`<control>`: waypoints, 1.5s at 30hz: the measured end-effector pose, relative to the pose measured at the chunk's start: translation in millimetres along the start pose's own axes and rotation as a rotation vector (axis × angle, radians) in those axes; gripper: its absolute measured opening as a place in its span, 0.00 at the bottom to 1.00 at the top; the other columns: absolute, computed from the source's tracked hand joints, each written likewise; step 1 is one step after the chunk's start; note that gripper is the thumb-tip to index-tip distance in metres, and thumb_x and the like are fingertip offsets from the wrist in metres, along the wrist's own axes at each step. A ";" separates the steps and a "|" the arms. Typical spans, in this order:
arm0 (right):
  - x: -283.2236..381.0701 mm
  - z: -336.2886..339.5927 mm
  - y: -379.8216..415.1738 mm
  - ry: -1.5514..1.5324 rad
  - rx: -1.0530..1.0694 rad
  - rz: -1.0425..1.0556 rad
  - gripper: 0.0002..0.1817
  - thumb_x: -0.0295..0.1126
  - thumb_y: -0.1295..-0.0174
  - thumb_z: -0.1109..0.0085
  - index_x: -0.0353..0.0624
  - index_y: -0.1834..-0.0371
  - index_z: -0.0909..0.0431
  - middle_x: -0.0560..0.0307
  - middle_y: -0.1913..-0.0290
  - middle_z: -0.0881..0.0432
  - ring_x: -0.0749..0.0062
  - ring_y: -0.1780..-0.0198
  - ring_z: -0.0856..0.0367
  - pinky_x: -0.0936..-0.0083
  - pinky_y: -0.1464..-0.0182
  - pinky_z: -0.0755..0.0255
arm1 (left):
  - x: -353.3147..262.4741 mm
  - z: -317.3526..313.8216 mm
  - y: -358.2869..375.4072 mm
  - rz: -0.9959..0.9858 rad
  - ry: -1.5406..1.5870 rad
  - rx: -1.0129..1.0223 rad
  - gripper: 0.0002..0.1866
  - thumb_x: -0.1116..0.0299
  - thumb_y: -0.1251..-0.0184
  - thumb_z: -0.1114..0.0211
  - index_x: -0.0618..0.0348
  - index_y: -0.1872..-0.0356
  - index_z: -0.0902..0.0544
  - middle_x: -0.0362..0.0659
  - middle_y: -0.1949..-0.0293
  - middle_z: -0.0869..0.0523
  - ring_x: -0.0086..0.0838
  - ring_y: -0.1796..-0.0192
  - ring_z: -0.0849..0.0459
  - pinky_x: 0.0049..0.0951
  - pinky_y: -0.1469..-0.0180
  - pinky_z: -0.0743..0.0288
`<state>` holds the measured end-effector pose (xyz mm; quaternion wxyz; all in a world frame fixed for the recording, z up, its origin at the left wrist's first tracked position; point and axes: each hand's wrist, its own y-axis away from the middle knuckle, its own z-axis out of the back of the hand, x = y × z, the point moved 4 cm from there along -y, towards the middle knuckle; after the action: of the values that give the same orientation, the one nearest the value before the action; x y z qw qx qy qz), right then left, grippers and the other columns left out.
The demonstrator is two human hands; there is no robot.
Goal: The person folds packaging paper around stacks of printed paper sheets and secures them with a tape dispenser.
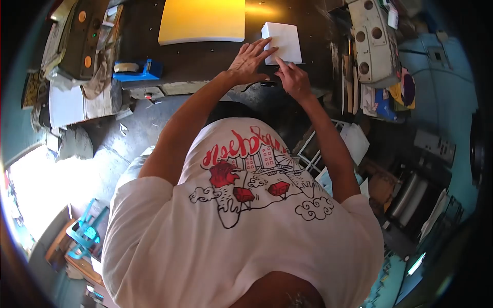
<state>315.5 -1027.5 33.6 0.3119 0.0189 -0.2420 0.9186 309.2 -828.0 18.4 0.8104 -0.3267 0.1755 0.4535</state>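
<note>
A small stack of white paper point(287, 42) lies on the dark work surface, toward the right. My left hand point(250, 62) is spread at the stack's left edge, with its fingertips on the paper. At the stack's near edge is my right hand point(294, 77), its index finger extended to the paper and the other fingers curled. Nothing shows held in either hand. Further left on the surface sits a larger stack of paper point(203, 21), lit yellow.
A blue tape dispenser point(137, 71) stands at the surface's left front. Grey machine housings flank the surface, the right one point(374, 41) with round knobs or holes. Low on the left is a light-blue chair point(84, 233). A metal rack point(319, 146) stands beside my right arm.
</note>
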 end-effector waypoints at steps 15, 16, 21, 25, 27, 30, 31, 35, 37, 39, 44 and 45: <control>-23.4 -27.4 -7.8 0.075 0.001 0.267 0.32 0.27 0.37 0.25 0.42 0.31 0.29 0.51 0.70 0.13 0.56 0.70 0.10 0.61 0.67 0.16 | 14.2 -41.0 4.4 0.160 -0.040 -0.115 0.53 0.46 0.48 0.16 0.24 0.19 0.35 0.48 0.16 0.38 0.48 0.22 0.27 0.64 0.18 0.48; -22.8 -28.0 -8.6 0.076 -0.009 0.281 0.32 0.27 0.37 0.25 0.42 0.31 0.29 0.51 0.70 0.13 0.55 0.71 0.10 0.61 0.67 0.16 | 15.7 -42.8 4.7 0.165 -0.045 -0.121 0.53 0.46 0.47 0.16 0.24 0.19 0.35 0.48 0.16 0.38 0.48 0.23 0.26 0.64 0.18 0.48; -20.2 -29.8 -10.5 0.101 -0.008 0.290 0.30 0.27 0.37 0.25 0.41 0.32 0.29 0.48 0.68 0.12 0.52 0.68 0.09 0.60 0.66 0.15 | 17.2 -47.6 5.4 0.176 -0.066 -0.142 0.49 0.47 0.42 0.19 0.22 0.19 0.35 0.47 0.16 0.37 0.45 0.25 0.23 0.62 0.19 0.46; -19.1 -33.1 -8.3 0.144 0.001 0.250 0.29 0.27 0.36 0.26 0.40 0.33 0.29 0.47 0.66 0.11 0.51 0.66 0.08 0.59 0.64 0.13 | 18.9 -50.2 5.1 0.172 -0.107 -0.148 0.46 0.47 0.40 0.21 0.21 0.20 0.35 0.46 0.17 0.36 0.42 0.26 0.21 0.60 0.19 0.45; -18.3 -33.1 -9.3 0.140 -0.003 0.261 0.29 0.27 0.36 0.26 0.40 0.34 0.28 0.47 0.65 0.11 0.50 0.65 0.08 0.58 0.63 0.13 | 20.4 -50.2 3.5 0.179 -0.105 -0.134 0.45 0.47 0.38 0.22 0.21 0.20 0.35 0.46 0.17 0.35 0.41 0.26 0.21 0.60 0.20 0.44; -18.1 -33.5 -11.0 0.149 -0.008 0.264 0.28 0.27 0.36 0.27 0.39 0.34 0.28 0.46 0.63 0.11 0.50 0.65 0.08 0.58 0.64 0.13 | 21.0 -50.9 2.8 0.192 -0.134 -0.125 0.43 0.47 0.35 0.24 0.20 0.20 0.35 0.44 0.17 0.35 0.40 0.27 0.20 0.60 0.21 0.41; -18.1 -33.8 -10.7 0.155 -0.008 0.261 0.28 0.28 0.36 0.27 0.39 0.34 0.28 0.46 0.63 0.11 0.50 0.65 0.08 0.58 0.64 0.13 | 21.2 -51.3 2.6 0.195 -0.143 -0.131 0.42 0.47 0.34 0.25 0.20 0.20 0.35 0.44 0.17 0.35 0.40 0.27 0.20 0.60 0.21 0.41; -19.0 -36.3 -9.4 0.223 0.025 0.227 0.27 0.29 0.36 0.27 0.39 0.36 0.27 0.47 0.65 0.11 0.51 0.67 0.09 0.59 0.64 0.14 | 21.7 -51.8 2.0 0.197 -0.211 -0.143 0.39 0.44 0.30 0.30 0.17 0.20 0.36 0.44 0.18 0.32 0.37 0.29 0.17 0.59 0.21 0.40; -16.4 -32.5 -12.1 0.251 0.020 0.234 0.27 0.31 0.36 0.26 0.39 0.36 0.27 0.49 0.68 0.12 0.52 0.70 0.10 0.60 0.65 0.14 | 22.0 -53.4 0.8 0.190 -0.245 -0.150 0.37 0.43 0.28 0.31 0.15 0.20 0.36 0.44 0.19 0.30 0.36 0.30 0.16 0.59 0.22 0.39; -11.5 -25.0 -18.4 0.308 0.024 0.225 0.27 0.33 0.36 0.26 0.40 0.37 0.26 0.51 0.70 0.14 0.55 0.72 0.11 0.62 0.67 0.16 | 21.7 -53.4 0.1 0.185 -0.265 -0.166 0.37 0.43 0.28 0.31 0.15 0.21 0.34 0.44 0.19 0.30 0.35 0.31 0.15 0.58 0.22 0.39; -15.2 -19.1 -23.1 0.386 0.006 0.227 0.28 0.40 0.39 0.22 0.42 0.41 0.24 0.57 0.75 0.16 0.61 0.76 0.14 0.65 0.70 0.18 | 22.2 -52.1 -0.5 0.202 -0.219 -0.151 0.35 0.52 0.29 0.29 0.16 0.22 0.31 0.42 0.19 0.29 0.35 0.31 0.15 0.58 0.21 0.39; -15.5 -10.1 -29.3 0.401 -0.002 0.223 0.28 0.41 0.40 0.21 0.42 0.42 0.24 0.57 0.75 0.16 0.61 0.76 0.14 0.65 0.70 0.19 | 23.0 -52.0 0.0 0.206 -0.193 -0.154 0.36 0.54 0.30 0.28 0.16 0.23 0.30 0.42 0.19 0.29 0.35 0.32 0.15 0.57 0.21 0.39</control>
<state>346.2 -1011.5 34.5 0.2505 -0.1913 -0.1765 0.9325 321.9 -849.5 -32.6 0.7452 -0.3230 0.0939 0.5758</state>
